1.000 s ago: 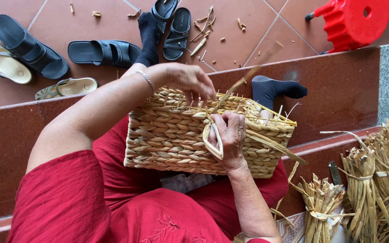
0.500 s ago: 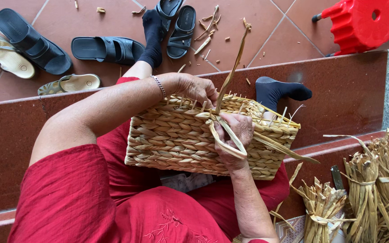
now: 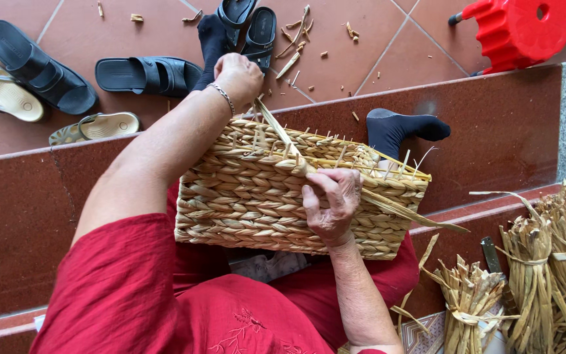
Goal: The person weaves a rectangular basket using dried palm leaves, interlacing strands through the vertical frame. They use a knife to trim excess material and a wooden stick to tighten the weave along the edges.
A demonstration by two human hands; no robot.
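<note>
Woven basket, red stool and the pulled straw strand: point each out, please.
woven basket (image 3: 244, 203), head view, on its plaited front wall.
red stool (image 3: 525, 29), head view, on its seat top.
straw strand (image 3: 276, 131), head view, on the taut stretch below the left hand (image 3: 237, 77).

Basket (image 3: 250, 196) was pale straw-tan, braided in horizontal rows. Strand (image 3: 283, 141) matched it. Sleeve (image 3: 126, 282) and lap cloth were red, with tone-on-tone floral embroidery. Socks (image 3: 404, 128) were black. Stool (image 3: 525, 29) was bright red. Floor tiles (image 3: 165, 26) were terracotta with pale grout; step (image 3: 14, 216) was darker red-brown. Sandals: two black (image 3: 145, 73), two beige-gold (image 3: 4, 97). Bundles (image 3: 558, 249) were dry yellow-tan.
</note>
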